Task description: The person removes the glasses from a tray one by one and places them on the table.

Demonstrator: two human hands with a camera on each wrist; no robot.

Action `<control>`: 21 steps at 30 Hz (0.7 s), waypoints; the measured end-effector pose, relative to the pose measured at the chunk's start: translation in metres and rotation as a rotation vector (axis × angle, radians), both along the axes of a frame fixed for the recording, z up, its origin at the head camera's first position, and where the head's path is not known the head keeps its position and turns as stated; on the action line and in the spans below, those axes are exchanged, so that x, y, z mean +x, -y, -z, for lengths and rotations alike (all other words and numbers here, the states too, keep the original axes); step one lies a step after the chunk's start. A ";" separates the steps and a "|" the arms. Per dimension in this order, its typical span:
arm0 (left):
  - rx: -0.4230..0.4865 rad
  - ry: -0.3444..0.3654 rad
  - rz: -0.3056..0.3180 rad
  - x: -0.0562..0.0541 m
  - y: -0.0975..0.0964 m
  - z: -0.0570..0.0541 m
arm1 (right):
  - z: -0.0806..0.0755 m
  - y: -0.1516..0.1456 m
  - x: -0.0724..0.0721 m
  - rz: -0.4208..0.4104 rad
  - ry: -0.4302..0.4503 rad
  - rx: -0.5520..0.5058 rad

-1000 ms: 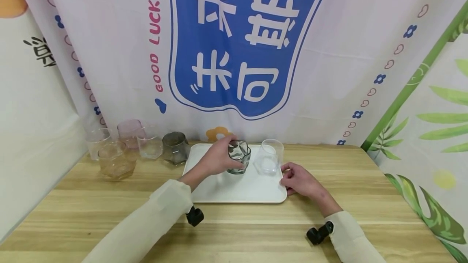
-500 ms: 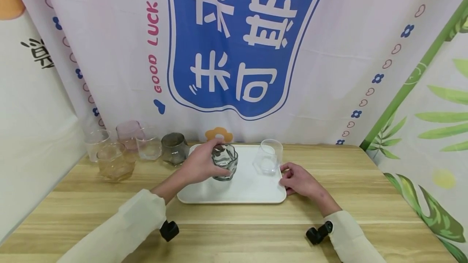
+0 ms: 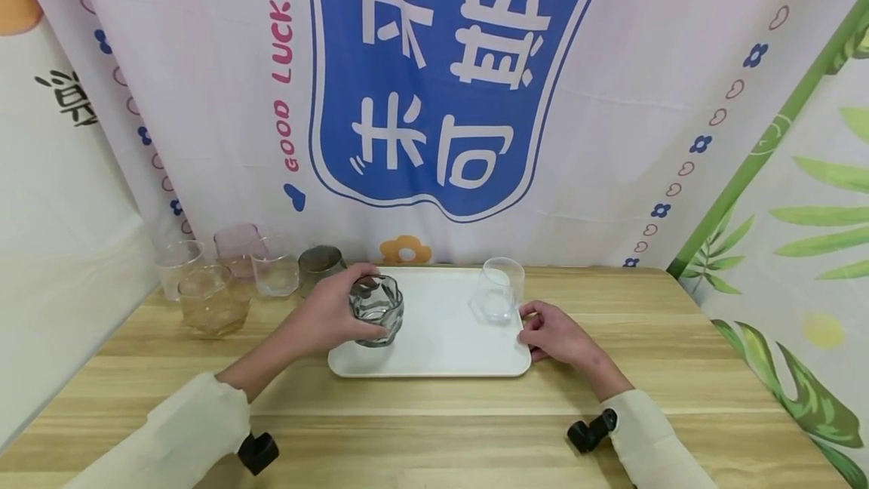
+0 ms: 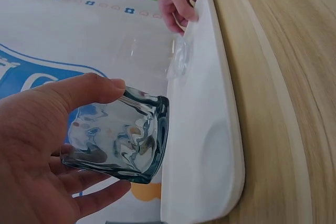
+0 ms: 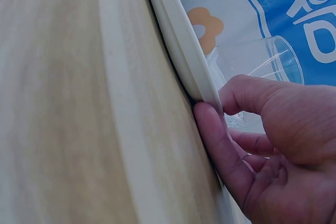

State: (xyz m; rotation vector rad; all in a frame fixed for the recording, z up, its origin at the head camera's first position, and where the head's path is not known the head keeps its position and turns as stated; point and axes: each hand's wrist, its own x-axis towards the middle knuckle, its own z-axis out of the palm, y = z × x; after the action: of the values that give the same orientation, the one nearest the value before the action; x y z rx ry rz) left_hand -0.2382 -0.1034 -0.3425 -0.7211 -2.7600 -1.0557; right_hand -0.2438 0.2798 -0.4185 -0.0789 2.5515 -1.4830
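My left hand (image 3: 329, 312) grips a grey-tinted tumbler with wavy sides (image 3: 379, 315) over the left end of a white tray (image 3: 441, 338). In the left wrist view, thumb and fingers lie round the tumbler (image 4: 123, 137); its base is close to the tray surface, and I cannot tell whether they touch. At the tray's right end, my right hand (image 3: 557, 334) holds the edge. The right wrist view shows the tray rim (image 5: 186, 59) pinched between thumb and fingers. A clear tumbler (image 3: 501, 293) stands on the tray beside that hand.
Left of the tray stands a group of tumblers: an amber one (image 3: 213, 308), a pink one (image 3: 237, 244), a dark grey one (image 3: 319, 262) partly behind my left hand, and two clear ones. A printed curtain (image 3: 611, 195) hangs along the wooden table's back edge.
My left hand has carried the grey-tinted tumbler leftward across the tray, from near the clear tumbler to the left end. The right hand has stayed on the tray's edge.
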 end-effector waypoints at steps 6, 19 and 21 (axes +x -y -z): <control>-0.017 -0.005 -0.010 0.007 0.022 0.001 | 0.001 0.000 -0.001 0.010 0.005 0.008; -0.056 -0.011 -0.040 0.020 0.064 0.002 | 0.000 -0.001 -0.002 0.000 -0.002 0.003; -0.054 -0.016 -0.036 0.020 0.069 0.003 | 0.001 -0.001 -0.002 -0.003 0.000 0.003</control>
State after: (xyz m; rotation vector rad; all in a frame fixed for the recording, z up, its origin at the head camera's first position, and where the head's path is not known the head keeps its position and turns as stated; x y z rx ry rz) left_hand -0.2180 -0.1729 -0.3460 -0.6801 -2.7872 -0.9681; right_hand -0.2463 0.2804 -0.4194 -0.0821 2.5519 -1.4785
